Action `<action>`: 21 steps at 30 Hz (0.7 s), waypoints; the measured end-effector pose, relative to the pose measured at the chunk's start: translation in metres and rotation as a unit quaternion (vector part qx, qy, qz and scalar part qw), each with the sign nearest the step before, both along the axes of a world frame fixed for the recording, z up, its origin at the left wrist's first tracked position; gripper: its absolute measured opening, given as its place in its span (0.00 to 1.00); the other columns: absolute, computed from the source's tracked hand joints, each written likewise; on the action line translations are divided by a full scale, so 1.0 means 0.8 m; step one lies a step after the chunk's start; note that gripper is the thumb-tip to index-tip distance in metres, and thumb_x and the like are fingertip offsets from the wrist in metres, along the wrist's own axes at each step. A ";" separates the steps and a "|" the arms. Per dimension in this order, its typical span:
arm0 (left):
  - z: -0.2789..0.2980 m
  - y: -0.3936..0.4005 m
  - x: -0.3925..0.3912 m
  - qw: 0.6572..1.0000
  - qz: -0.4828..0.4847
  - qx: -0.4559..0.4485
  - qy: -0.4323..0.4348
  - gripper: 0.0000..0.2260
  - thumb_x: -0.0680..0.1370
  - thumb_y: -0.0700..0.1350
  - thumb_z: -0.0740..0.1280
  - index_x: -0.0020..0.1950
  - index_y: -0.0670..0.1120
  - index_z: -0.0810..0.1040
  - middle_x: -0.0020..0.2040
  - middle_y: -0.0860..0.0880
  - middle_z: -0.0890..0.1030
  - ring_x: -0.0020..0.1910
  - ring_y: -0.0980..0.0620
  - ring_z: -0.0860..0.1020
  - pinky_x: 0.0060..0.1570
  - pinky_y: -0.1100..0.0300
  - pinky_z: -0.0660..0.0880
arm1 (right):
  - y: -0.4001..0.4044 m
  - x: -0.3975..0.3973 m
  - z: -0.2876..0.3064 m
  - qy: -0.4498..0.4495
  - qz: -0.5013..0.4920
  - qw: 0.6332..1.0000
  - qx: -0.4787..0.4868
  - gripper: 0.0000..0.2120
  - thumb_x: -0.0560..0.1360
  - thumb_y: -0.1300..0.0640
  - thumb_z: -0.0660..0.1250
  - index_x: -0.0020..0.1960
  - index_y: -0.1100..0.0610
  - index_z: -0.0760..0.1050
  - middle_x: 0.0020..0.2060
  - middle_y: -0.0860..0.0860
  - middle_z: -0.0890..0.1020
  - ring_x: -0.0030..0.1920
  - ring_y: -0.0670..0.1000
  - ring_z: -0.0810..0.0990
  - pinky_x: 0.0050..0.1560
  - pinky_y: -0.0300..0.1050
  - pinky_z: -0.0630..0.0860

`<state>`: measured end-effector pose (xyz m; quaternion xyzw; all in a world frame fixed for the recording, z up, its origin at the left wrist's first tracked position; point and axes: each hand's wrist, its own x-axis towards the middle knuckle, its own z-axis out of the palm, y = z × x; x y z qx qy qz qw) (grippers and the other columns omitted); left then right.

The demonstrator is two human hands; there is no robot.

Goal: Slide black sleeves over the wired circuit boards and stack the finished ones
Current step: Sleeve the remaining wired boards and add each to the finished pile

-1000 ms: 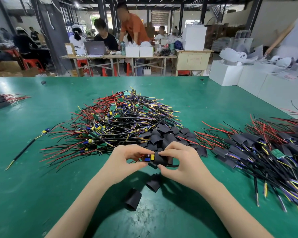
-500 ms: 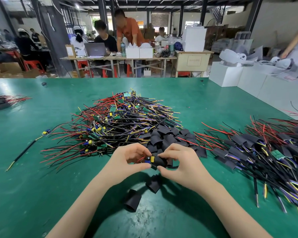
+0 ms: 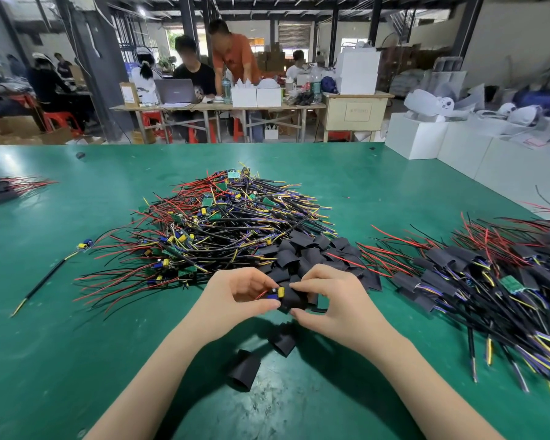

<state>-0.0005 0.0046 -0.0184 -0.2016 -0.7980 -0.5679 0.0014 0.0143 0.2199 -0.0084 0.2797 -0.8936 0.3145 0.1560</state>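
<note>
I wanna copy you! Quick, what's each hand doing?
Left hand: pinching the wired circuit board.
Right hand: pinching the black sleeve going over it.

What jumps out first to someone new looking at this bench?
The big tangle of unsleeved wired boards at the centre of the green table, red, black and yellow leads fanning out. To its right lies the stack of sleeved ones. In front, the left hand pinches a board while the right hand holds a black sleeve over it.

text: none legible | cabinet (image 3: 357, 111) label: blurred | box (image 3: 129, 94) label: blurred
</note>
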 end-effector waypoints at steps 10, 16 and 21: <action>-0.002 0.000 0.002 1.000 -0.009 -0.021 0.004 0.08 0.70 0.43 0.78 0.44 0.53 0.83 0.42 0.49 0.85 0.40 0.52 0.83 0.46 0.62 0.79 | -0.002 0.001 -0.002 0.012 0.002 0.999 0.036 0.16 0.68 0.54 0.74 0.55 0.55 0.82 0.46 0.47 0.78 0.38 0.46 0.74 0.47 0.42 0.74; -0.002 0.003 0.002 1.000 -0.012 0.002 0.011 0.10 0.70 0.38 0.77 0.48 0.50 0.84 0.44 0.50 0.85 0.43 0.51 0.84 0.48 0.61 0.79 | -0.004 0.003 0.001 0.016 -0.005 1.000 0.014 0.13 0.65 0.56 0.75 0.50 0.54 0.84 0.42 0.47 0.79 0.37 0.44 0.74 0.42 0.44 0.76; 0.002 -0.001 0.000 0.996 -0.007 0.066 -0.063 0.10 0.73 0.36 0.74 0.50 0.49 0.85 0.45 0.44 0.86 0.43 0.47 0.85 0.46 0.63 0.79 | 0.000 0.001 0.003 0.027 -0.018 0.999 0.019 0.15 0.66 0.57 0.76 0.52 0.55 0.83 0.44 0.49 0.80 0.43 0.51 0.79 0.46 0.46 0.77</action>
